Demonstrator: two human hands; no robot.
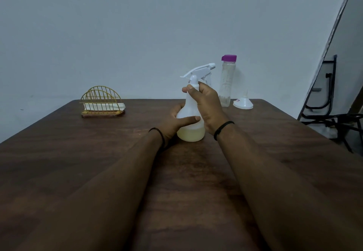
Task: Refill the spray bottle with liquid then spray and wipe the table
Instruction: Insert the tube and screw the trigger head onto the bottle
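There, the spray bottle (191, 121) stood upright on the table (98, 162), the right hand (208, 107) curled round its neck under the white trigger head (200, 72), the left hand (174, 122) wrapped about its belly, pale liquid pooled below both grips.

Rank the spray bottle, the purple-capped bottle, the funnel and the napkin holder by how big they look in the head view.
1. Spray bottle, though it stands nearest the camera.
2. Napkin holder and purple-capped bottle: too close to rank, one wide, one tall.
3. Funnel, clearly smallest.
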